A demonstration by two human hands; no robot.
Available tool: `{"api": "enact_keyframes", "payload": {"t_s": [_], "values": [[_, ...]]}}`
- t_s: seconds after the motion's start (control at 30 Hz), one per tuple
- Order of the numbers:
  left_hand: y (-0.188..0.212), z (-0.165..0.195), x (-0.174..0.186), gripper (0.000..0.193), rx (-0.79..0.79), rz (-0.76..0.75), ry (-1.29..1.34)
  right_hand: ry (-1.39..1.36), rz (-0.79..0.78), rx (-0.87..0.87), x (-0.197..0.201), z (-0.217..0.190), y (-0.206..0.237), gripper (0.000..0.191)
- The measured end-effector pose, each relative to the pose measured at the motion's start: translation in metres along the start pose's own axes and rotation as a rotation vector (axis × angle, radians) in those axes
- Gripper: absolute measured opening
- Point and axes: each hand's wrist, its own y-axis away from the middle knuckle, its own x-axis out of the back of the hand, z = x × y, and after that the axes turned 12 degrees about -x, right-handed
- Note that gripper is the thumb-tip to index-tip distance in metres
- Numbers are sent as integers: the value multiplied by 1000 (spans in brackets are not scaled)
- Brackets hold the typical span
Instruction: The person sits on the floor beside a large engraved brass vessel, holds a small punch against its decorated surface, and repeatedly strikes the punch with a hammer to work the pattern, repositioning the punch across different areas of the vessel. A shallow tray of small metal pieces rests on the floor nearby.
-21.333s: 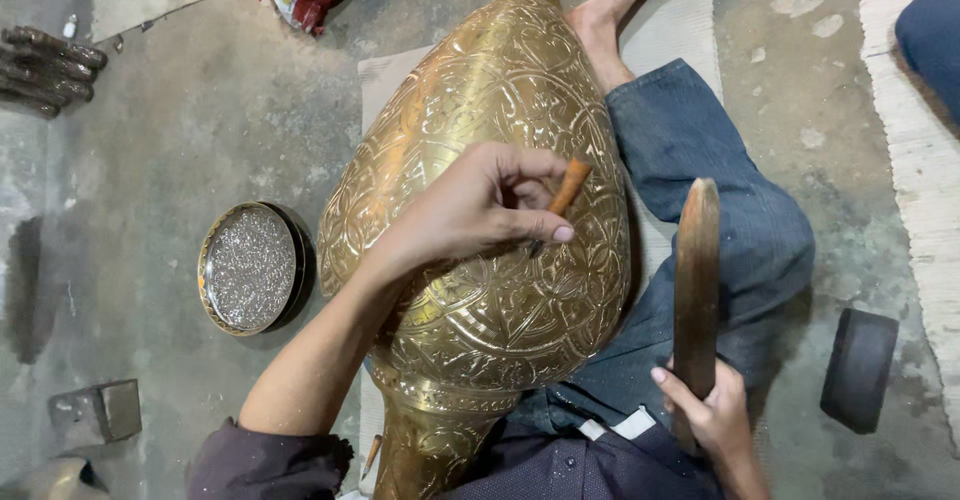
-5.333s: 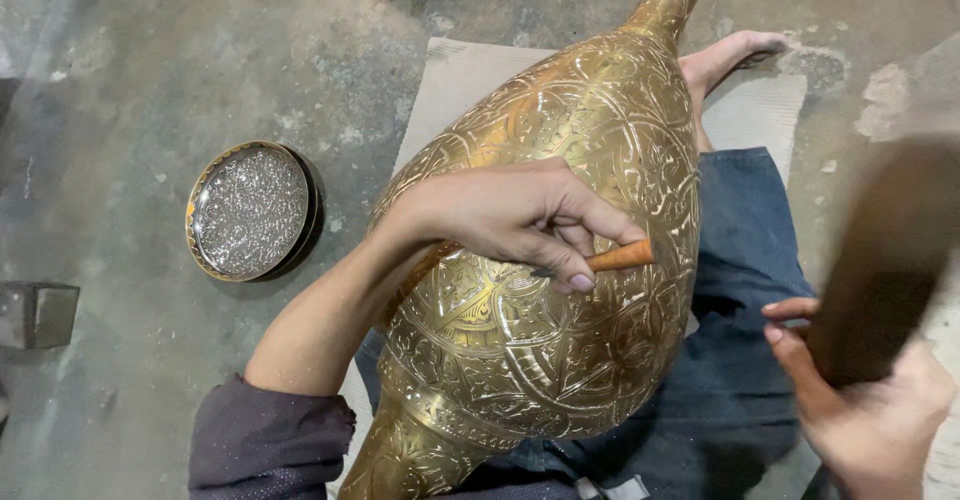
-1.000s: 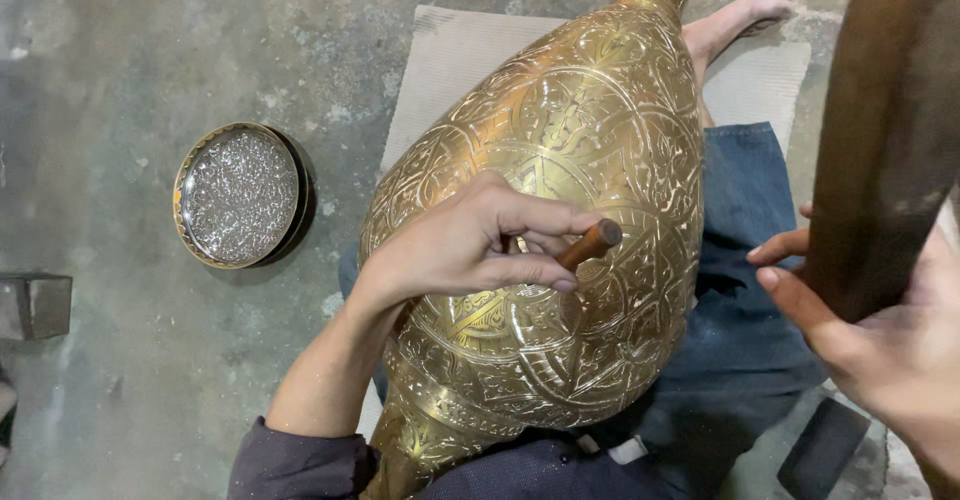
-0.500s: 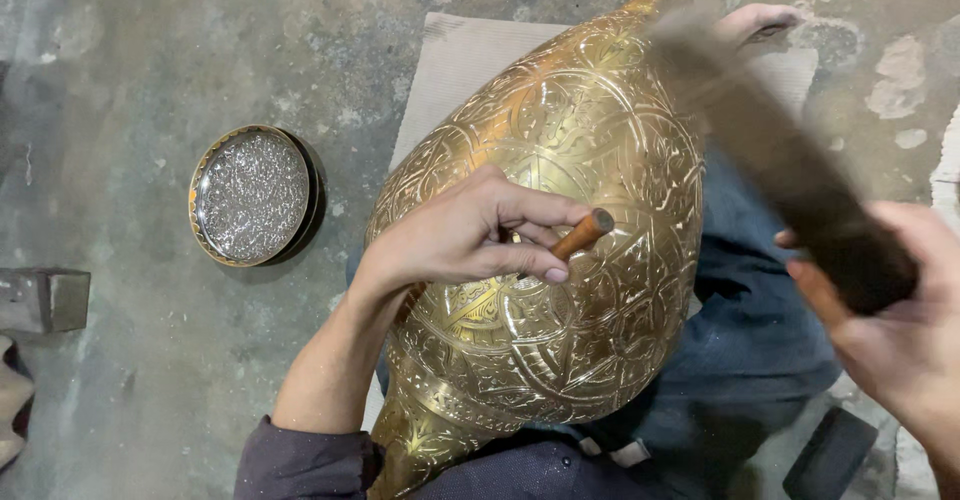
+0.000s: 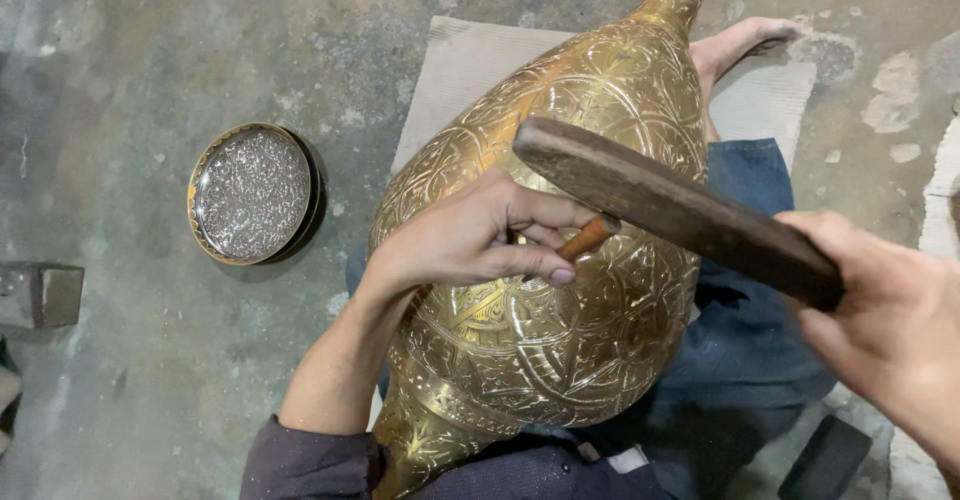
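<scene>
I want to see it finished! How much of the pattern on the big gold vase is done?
Much is done: the brass vase shows engraved patterns over nearly all the side in view. In hand: the left hand holds a chisel on the vase, and the right hand brings a wooden mallet onto it. What is left, such as the hidden underside, cannot be judged.

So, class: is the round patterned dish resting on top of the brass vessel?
No: the round dish lies on the floor, apart from the brass vessel, to its left in the picture.
</scene>
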Motion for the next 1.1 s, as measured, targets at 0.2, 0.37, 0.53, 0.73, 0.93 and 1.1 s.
{"api": "enact_keyframes", "payload": {"t_s": [0.2, 0.37, 0.53, 0.73, 0.93, 1.1], "values": [[3, -1, -1, 45, -6, 60, 9, 126, 36, 92, 1, -16, -3, 56], [7, 0, -2, 45, -67, 110, 9, -168, 71, 29, 7, -33, 0, 49], [12, 2, -2, 48, -37, 132, 40, 52, 74, 91, 3, -22, -9, 49], [15, 0, -1, 47, -68, 137, 50, -412, 69, 206, 2, -18, -19, 41], [18, -6, -4, 46, -69, 160, 97, -384, 83, 128, 6, -30, -20, 39], [18, -8, -5, 36, -111, 133, 16, 113, 100, 221, 7, -35, -24, 40]]}}
